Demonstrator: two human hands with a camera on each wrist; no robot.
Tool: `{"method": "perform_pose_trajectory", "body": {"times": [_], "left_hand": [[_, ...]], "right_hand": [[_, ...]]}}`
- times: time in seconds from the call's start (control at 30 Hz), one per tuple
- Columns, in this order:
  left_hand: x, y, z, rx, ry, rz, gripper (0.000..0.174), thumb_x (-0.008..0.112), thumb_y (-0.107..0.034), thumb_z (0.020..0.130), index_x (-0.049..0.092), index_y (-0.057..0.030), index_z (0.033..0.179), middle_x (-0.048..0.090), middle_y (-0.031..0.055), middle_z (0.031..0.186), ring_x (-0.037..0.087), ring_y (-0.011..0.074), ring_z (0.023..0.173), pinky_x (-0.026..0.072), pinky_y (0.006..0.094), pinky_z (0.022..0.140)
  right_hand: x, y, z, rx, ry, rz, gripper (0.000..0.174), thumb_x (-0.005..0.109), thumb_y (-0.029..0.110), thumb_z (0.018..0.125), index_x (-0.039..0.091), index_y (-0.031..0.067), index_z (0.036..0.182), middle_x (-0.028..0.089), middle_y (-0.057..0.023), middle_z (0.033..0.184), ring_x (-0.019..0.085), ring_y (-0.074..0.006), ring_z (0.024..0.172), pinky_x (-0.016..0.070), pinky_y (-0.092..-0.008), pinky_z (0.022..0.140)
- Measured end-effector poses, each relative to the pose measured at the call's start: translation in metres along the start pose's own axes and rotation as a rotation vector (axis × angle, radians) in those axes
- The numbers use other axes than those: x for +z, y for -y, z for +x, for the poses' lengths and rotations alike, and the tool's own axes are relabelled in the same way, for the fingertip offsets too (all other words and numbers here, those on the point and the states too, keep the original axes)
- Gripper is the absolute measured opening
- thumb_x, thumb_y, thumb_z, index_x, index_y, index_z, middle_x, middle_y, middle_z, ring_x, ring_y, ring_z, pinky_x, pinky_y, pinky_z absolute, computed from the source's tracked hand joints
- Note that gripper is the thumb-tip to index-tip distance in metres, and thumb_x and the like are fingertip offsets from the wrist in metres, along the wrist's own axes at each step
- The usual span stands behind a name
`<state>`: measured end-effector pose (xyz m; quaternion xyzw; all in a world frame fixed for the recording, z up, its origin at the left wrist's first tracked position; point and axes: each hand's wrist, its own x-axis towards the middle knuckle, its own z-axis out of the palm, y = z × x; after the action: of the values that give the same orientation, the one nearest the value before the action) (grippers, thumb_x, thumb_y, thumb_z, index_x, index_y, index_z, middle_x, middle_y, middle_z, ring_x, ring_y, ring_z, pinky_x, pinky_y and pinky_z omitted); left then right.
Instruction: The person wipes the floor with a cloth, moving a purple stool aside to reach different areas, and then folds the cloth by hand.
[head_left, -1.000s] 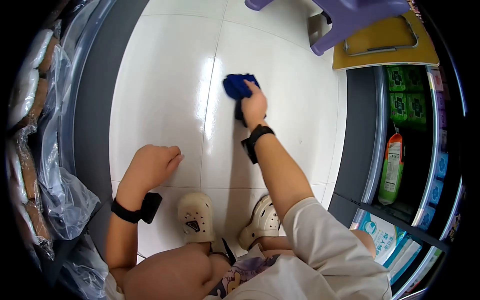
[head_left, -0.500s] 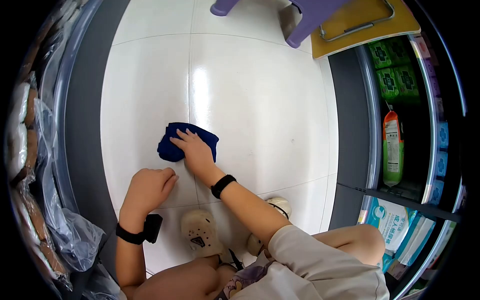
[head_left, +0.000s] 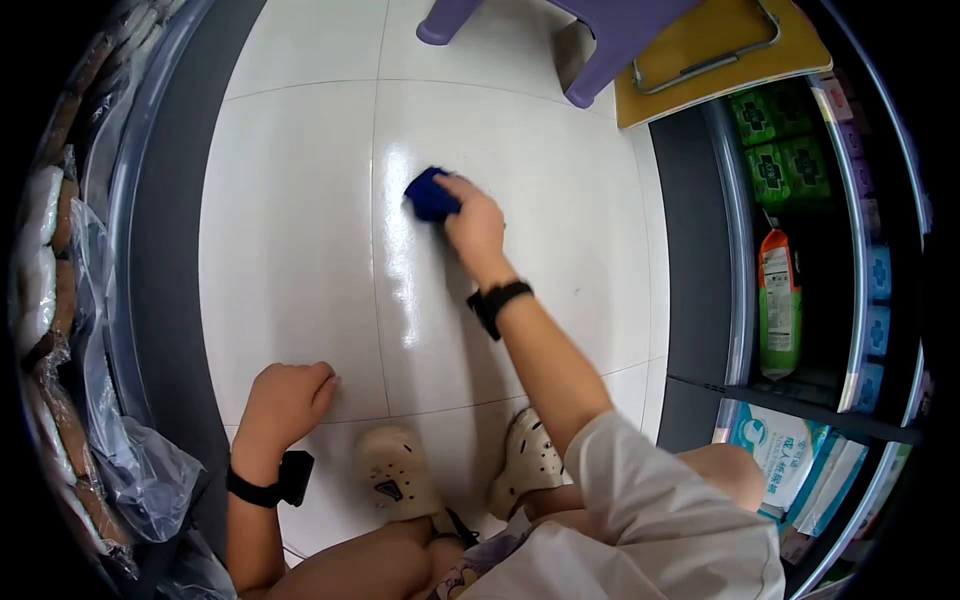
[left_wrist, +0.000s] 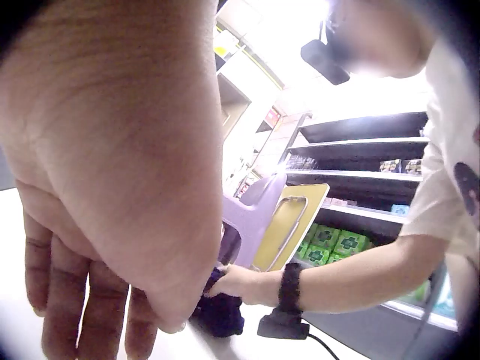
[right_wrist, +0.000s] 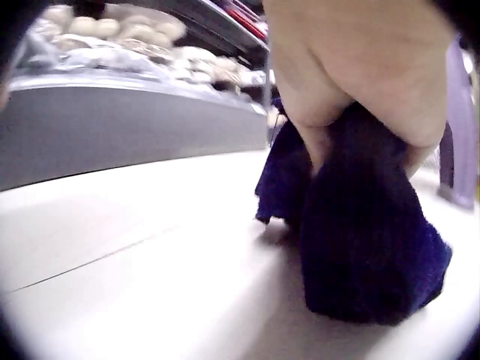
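Viewing the aisle from the head camera, I read it left to right. Bagged goods (head_left: pixel 50 250) line the left edge above a grey plinth (head_left: pixel 160 250), which bounds the white tiled floor (head_left: pixel 290 230). The left hand (head_left: pixel 288 400) rests on the tile just beside that plinth, near the pale shoes (head_left: pixel 398 470). Its fingers appear loosely curled and hold nothing, though the left wrist view is too close to confirm the curl. Between the two hands lies open, glossy tile, the widest free room in the scene.

The blue cloth (head_left: pixel 431 195) sits on the floor at mid-aisle, bunched into a wad that protrudes left of the fingers. In the right wrist view its longer dimension runs from the palm down to the tile. The right hand (head_left: pixel 474 225) grips it, fingers curled close together over the top, holding it against the floor.

Beyond it stand a purple stool (head_left: pixel 610 40) and a yellow board (head_left: pixel 725 40). The right shelf (head_left: pixel 745 300), stocked with green packets (head_left: pixel 770 170), closes the right edge, well apart from the cloth.
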<state>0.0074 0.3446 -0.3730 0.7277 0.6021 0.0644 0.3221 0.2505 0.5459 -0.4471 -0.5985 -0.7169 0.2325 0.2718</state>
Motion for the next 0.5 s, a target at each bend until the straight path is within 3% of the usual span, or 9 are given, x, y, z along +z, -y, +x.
{"method": "perform_pose_trajectory", "body": {"times": [0.17,0.23,0.3,0.5], "left_hand": [[0.002,-0.002,0.0,0.025,0.002,0.017,0.019,0.057,-0.022,0.09,0.064,-0.0062,0.081,0.063,0.0155,0.068,0.061,0.0367,0.064,0.0479,0.046,0.061],[0.001,-0.003,0.004,0.022,0.004,0.001,0.019,0.057,-0.022,0.09,0.063,-0.0061,0.081,0.063,0.0153,0.067,0.061,0.0365,0.064,0.0478,0.0457,0.061],[0.001,-0.004,0.009,0.025,0.015,-0.013,0.019,0.057,-0.022,0.09,0.063,-0.0059,0.08,0.063,0.0151,0.067,0.061,0.0363,0.064,0.0478,0.0454,0.061],[0.002,-0.011,0.017,0.069,0.027,0.001,0.02,0.057,-0.022,0.09,0.062,-0.0055,0.08,0.062,0.0148,0.066,0.06,0.0362,0.063,0.0476,0.0453,0.062]], "right_hand": [[-0.007,0.074,-0.128,-0.143,0.284,0.05,0.071,0.056,-0.013,0.065,0.06,0.0192,0.128,0.055,-0.0109,0.137,0.053,-0.032,0.124,0.0471,-0.0384,0.1],[-0.004,0.086,-0.181,-0.03,0.442,0.061,0.072,0.058,-0.011,0.067,0.057,0.022,0.131,0.05,-0.0085,0.142,0.049,-0.0313,0.128,0.0469,-0.0397,0.101],[0.013,0.064,-0.236,-0.012,0.492,-0.053,0.071,0.06,-0.009,0.069,0.057,0.0226,0.132,0.049,-0.0077,0.143,0.048,-0.0315,0.129,0.0467,-0.0398,0.101],[0.004,0.052,-0.237,0.163,0.479,0.02,0.063,0.063,-0.005,0.073,0.059,0.0217,0.13,0.051,-0.0078,0.141,0.048,-0.0339,0.129,0.0449,-0.0398,0.103]]}}
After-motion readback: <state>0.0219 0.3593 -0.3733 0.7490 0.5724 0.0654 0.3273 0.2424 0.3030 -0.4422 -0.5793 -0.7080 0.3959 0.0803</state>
